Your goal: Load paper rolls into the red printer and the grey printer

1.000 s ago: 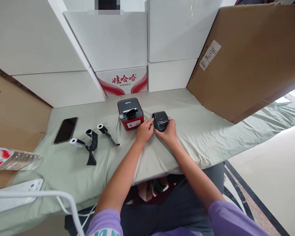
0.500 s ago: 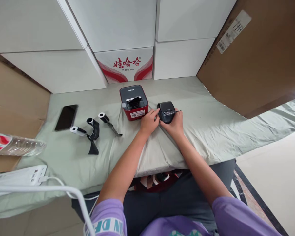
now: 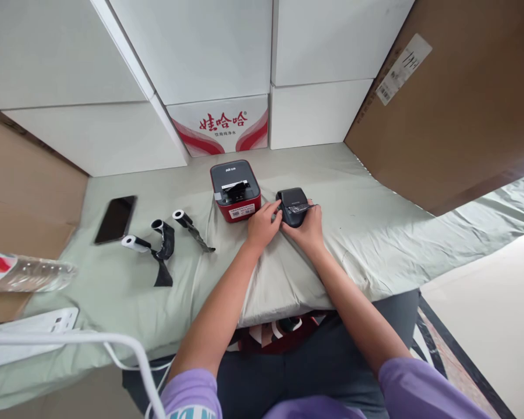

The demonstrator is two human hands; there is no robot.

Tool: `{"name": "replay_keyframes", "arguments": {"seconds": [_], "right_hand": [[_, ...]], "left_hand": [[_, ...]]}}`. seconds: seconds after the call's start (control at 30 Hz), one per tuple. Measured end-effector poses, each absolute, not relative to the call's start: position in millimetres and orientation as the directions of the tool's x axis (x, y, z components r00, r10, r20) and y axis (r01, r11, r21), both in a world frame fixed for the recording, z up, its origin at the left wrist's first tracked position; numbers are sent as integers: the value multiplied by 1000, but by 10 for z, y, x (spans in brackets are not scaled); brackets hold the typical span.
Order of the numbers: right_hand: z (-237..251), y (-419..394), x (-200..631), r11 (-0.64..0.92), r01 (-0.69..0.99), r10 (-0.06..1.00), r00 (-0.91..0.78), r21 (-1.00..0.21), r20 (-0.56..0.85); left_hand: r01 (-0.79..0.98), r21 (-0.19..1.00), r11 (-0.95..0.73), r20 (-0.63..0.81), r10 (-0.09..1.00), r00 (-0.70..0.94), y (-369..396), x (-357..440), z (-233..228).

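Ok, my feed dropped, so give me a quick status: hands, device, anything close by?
Left hand and right hand both on the small black printer. It sits on the green cloth. Red printer close on its left.

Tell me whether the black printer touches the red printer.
Apart. The head view shows a strip of green cloth between the black printer and the red printer.

The right hand point(image 3: 308, 228) covers the near side of the black printer point(image 3: 291, 205) (its front cannot be read). The bottle point(image 3: 24, 276) and power strip point(image 3: 30, 326) are cut off at the left edge. The red printer's point(image 3: 236, 189) label is too small to read.
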State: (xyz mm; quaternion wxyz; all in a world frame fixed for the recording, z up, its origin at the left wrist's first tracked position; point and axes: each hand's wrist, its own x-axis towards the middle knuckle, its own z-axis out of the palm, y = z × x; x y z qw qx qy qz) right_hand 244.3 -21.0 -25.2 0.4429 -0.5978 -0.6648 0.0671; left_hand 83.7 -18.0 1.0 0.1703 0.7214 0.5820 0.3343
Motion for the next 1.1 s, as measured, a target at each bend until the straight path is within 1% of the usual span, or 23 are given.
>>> {"name": "replay_keyframes", "arguments": {"seconds": [0.1, 0.2, 0.33, 0.47, 0.57, 0.7, 0.9, 1.0, 1.1], "right_hand": [[-240, -210, 2447, 283, 723, 856, 105, -630, 506], [-235, -211, 2450, 284, 720, 859, 102, -633, 502], [-233, -216, 2454, 257, 717, 879, 104, -648, 464], [-239, -218, 2462, 255, 720, 886, 95, -646, 455], [-217, -233, 2462, 249, 712, 898, 84, -656, 432], [-162, -274, 2455, 230, 704, 903, 102, -672, 417], [-113, -318, 2443, 229, 689, 914, 91, -688, 396], [-117, -319, 2443, 212, 680, 920, 105, -702, 378], [-142, -310, 2454, 230, 653, 922, 93, -722, 377]], "left_hand": [[706, 645, -293, 319, 943, 99, -147, 816, 34], [715, 618, -328, 330, 933, 143, -102, 785, 145], [790, 508, -342, 219, 939, 266, -36, 769, 447], [831, 416, -370, 159, 929, 334, 95, 786, 757], [814, 437, -382, 111, 921, 373, 213, 803, 879], [808, 473, -351, 9, 919, 394, 326, 834, 902], [870, 430, -242, -59, 954, 295, 307, 938, 974], [875, 407, -261, -116, 936, 333, 241, 988, 1043], [863, 407, -299, -137, 914, 381, 202, 1011, 1087]]}}
